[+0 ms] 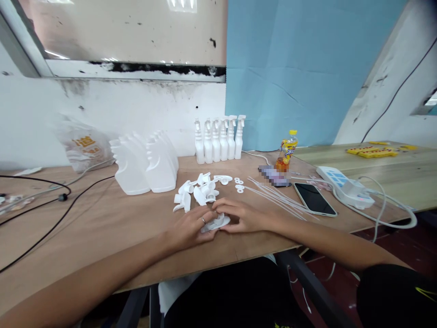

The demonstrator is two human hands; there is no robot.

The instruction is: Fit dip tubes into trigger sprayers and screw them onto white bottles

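Near the table's front edge, my left hand [193, 226] and my right hand [239, 215] close together around a white spray trigger head [217, 222]. Fingers of both hands cover part of it. Just beyond them lies a loose pile of white spray trigger heads [204, 191]. To the right of the pile are several small white ring washers [239, 187]. Thin white dip tubes [273, 197] lie fanned out beside my right forearm.
White empty-looking bottles [160, 171] stand in rows at left. Assembled spray bottles [216, 148] line the wall. A drink bottle [287, 152], a phone [314, 198] and a power strip [344, 187] sit at right. Black cables [78, 200] cross the left side.
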